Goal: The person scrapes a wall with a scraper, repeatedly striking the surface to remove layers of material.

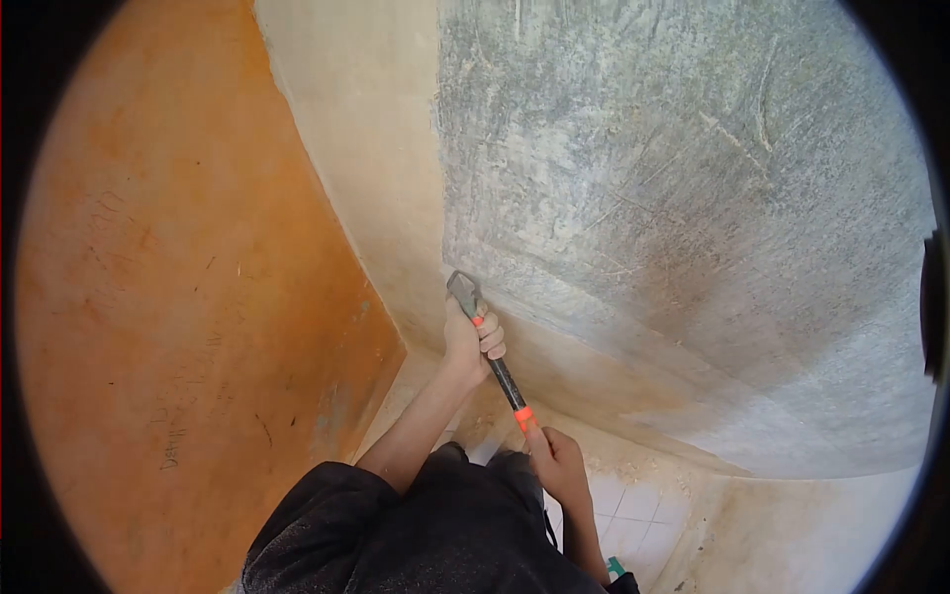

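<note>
A long-handled scraper (506,382), with a grey head, a black shaft and orange-red bands, slants up toward the wall in the middle of the head view. Just below the scraper's head, my left hand (465,337) is wrapped round the shaft. Lower down, my right hand (559,465) grips the orange-red end of the handle, thumb along it. The head meets the wall near the lower left corner of a rough grey scraped patch (633,168). Smooth cream paint (366,129) borders that patch on the left.
An orange wall (198,277) with scribbled marks stands to my left and joins the cream wall at a corner. White floor tiles (633,505) with crumbs of debris show below. A small green object (616,567) is beside my right forearm. A dark object juts in at the right edge.
</note>
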